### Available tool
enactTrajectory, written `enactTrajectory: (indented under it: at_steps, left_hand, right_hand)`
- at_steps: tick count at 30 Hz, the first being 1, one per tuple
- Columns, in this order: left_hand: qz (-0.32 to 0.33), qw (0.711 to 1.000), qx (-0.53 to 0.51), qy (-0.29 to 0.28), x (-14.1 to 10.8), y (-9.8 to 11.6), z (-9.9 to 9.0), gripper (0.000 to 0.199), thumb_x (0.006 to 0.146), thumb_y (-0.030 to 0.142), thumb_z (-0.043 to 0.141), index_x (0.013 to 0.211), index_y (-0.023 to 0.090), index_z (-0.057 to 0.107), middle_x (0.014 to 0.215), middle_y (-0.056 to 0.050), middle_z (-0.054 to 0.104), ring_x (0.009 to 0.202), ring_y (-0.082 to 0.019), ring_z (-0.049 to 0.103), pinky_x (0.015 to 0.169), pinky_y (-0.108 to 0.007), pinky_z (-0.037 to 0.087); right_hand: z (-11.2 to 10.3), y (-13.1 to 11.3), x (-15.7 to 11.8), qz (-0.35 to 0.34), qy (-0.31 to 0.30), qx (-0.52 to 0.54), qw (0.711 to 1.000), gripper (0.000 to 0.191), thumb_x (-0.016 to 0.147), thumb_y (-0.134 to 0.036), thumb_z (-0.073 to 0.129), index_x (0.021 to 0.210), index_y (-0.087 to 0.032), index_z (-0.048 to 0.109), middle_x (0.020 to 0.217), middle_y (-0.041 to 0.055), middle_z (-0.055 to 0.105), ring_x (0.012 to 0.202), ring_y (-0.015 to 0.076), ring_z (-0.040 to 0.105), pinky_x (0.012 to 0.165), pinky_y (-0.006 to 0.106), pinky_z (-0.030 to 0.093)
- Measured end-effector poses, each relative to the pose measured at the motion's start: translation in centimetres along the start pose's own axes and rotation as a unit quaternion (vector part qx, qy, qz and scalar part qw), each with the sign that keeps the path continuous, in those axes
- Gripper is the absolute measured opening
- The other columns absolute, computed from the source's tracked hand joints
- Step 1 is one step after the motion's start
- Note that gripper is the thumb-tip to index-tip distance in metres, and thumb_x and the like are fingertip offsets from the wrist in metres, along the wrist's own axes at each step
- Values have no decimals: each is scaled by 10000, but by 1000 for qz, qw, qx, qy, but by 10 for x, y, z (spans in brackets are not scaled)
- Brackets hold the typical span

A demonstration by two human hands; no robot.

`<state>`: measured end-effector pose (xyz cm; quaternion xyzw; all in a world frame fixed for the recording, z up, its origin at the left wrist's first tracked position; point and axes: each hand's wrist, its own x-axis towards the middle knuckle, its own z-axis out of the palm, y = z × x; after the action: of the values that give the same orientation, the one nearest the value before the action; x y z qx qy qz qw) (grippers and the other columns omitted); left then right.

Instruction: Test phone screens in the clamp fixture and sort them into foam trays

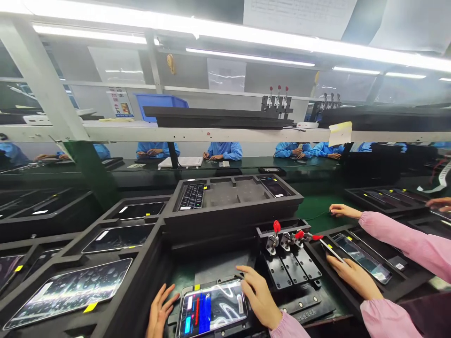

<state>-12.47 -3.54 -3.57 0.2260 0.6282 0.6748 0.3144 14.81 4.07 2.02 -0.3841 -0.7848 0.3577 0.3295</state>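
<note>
A lit phone-like device (213, 308) lies screen up in a black fixture (248, 324) at the bottom centre, its screen showing blue and red bands. My left hand (162, 310) rests at the fixture's left side, fingers apart and nothing in them. Over the right edge of the device is my right hand (259, 295), its fingers spread and the index finger stretched out to the left. Right of it stands a black clamp fixture (291, 267) with red-tipped levers (276, 226).
Black foam trays (120, 286) with dark-screened devices (73, 291) fill the left. Another tray (232, 213) sits behind my hands. At the right, a person's pink-sleeved hands (355, 277) reach over a device tray (401, 281). Blue-sleeved people (225, 150) sit beyond the shelf (211, 134).
</note>
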Motion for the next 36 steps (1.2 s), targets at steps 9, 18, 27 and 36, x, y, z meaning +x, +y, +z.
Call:
enactTrajectory:
  at_steps: [9, 18, 27, 36]
  left_hand:
    - [17, 999, 27, -9, -12, 16, 6, 863, 582, 815, 445, 1222, 236, 471, 1104, -118, 636, 1000, -356, 607, 942, -566, 400]
    - [51, 997, 51, -23, -13, 5, 3, 837, 648, 796, 391, 1250, 217, 436, 1124, -124, 618, 952, -305, 624, 938, -518, 418]
    - [81, 994, 50, -55, -21, 1, -3, 670, 770, 656, 363, 1282, 223, 369, 1214, -110, 551, 1035, -287, 568, 975, -487, 347]
    - [99, 992, 41, -70, -9, -19, -10, 653, 737, 666, 442, 1220, 228, 409, 1139, -111, 585, 989, -287, 595, 901, -439, 440]
  right_hand:
    - [3, 0, 9, 3, -140, -131, 982, 657, 732, -125, 411, 1319, -413, 345, 1245, -14, 463, 1185, 175, 413, 1094, 487, 135]
    - [-4, -2, 14, -1, -190, -168, 967, 752, 755, -137, 386, 1419, -370, 119, 1349, 35, 344, 1277, 204, 294, 1080, 515, 144]
    - [40, -55, 44, -153, -298, -182, 925, 1032, 597, -476, 671, 1427, -324, 77, 1320, 115, 444, 1142, 331, 450, 969, 704, 76]
    - [16, -89, 67, -149, -137, -112, 973, 975, 500, -414, 737, 1351, -283, 280, 1173, 60, 564, 995, 245, 563, 976, 494, 324]
